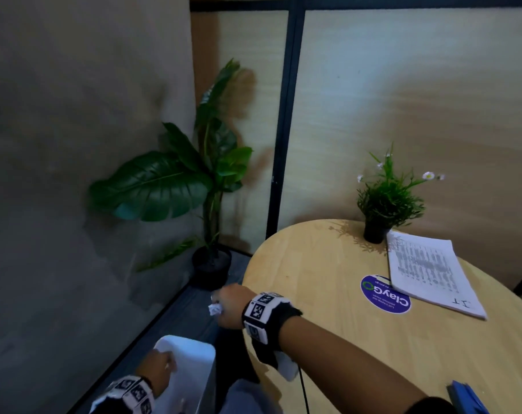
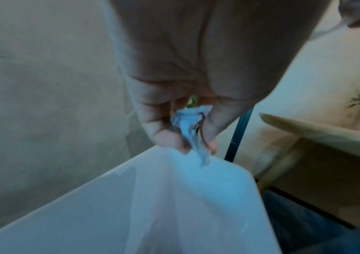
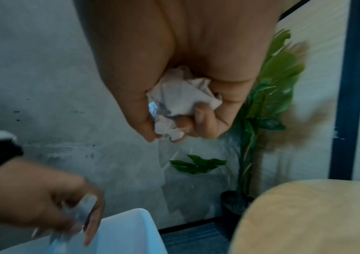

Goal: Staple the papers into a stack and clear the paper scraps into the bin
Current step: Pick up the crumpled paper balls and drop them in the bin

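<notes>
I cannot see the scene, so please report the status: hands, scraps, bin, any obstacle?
Left hand pinches a scrap over the bin. Right hand grips a crumpled scrap, short of the bin. No obstacle seen.

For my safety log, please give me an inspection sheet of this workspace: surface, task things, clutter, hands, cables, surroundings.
Surface: round light wooden table, blue round sticker on it.
Job's things: white printed paper stack on the table; white plastic bin on the floor beside it.
Clutter: small potted flowering plant; blue object at the table edge, unclear.
Hands: left hand pinches a thin paper scrap over the bin; right hand grips a crumpled paper ball.
Cables: thin black cable hanging from the right wrist.
Surroundings: large-leaf floor plant, grey wall.
</notes>
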